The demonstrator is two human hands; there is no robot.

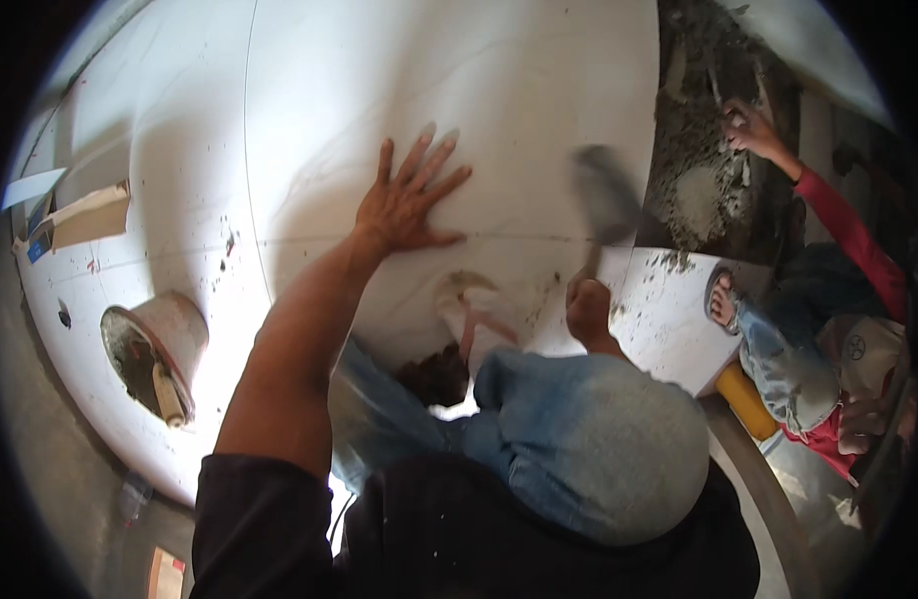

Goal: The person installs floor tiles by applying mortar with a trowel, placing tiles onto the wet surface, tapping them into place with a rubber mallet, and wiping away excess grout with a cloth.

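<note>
Large white floor tiles (459, 90) fill the frame. At centre, the left hand (404, 200) is spread flat, steadying one tile; right of centre, the right hand (587, 311) is clenched around a blurred mallet (604, 200) raised for tapping.

Black short sleeves; faded blue jeans
</note>
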